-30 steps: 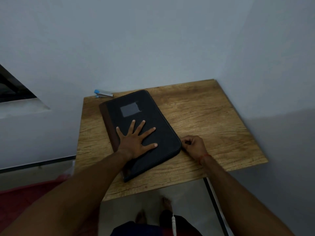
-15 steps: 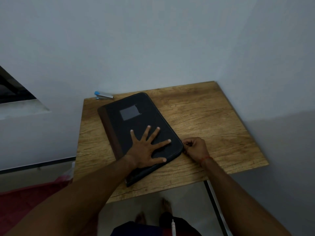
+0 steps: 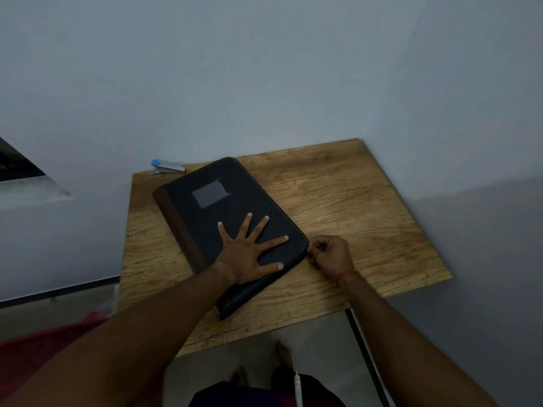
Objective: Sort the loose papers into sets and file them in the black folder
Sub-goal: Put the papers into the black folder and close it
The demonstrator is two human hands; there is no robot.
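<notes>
Beside the fingers of the right hand (image 3: 330, 255), pinching a likely zip, the left hand (image 3: 245, 255) is pressing open-fingered on the black folder (image 3: 235, 195), steadying the pull.

Plain room: wooden desk (image 3: 352, 201), stapler (image 3: 168, 167)

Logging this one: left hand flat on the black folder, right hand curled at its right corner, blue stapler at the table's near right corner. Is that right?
One slip: the head view shows the blue stapler at the far left corner of the table. Left hand, black folder and right hand are as stated.
</notes>
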